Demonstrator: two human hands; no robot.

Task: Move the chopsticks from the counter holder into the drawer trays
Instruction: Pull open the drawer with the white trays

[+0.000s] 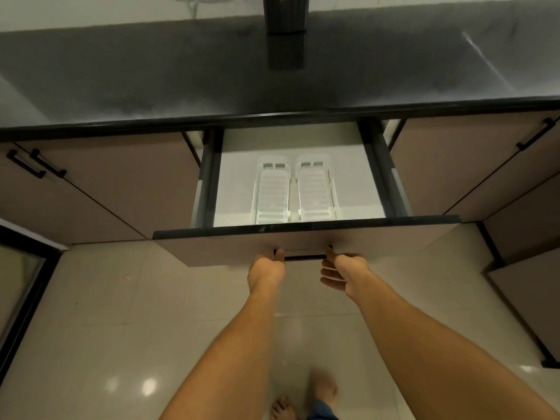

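Drawer open, 2 trays ready, chopsticks not in sight
I see the drawer pulled out w/ 2 white slotted trays side by side in it. Left hand is curled onto the left end of the handle; right hand is loose, thumb at the right end, fingers apart & holding nothing. The dark ribbed holder stands at the back of the worktop, its top cut off by the frame, so I can't see the chopsticks. I'd expect them light, stiff, thin, prob. slick & apt to roll: pinch the bunch near mid-length, lay lengthwise in a tray
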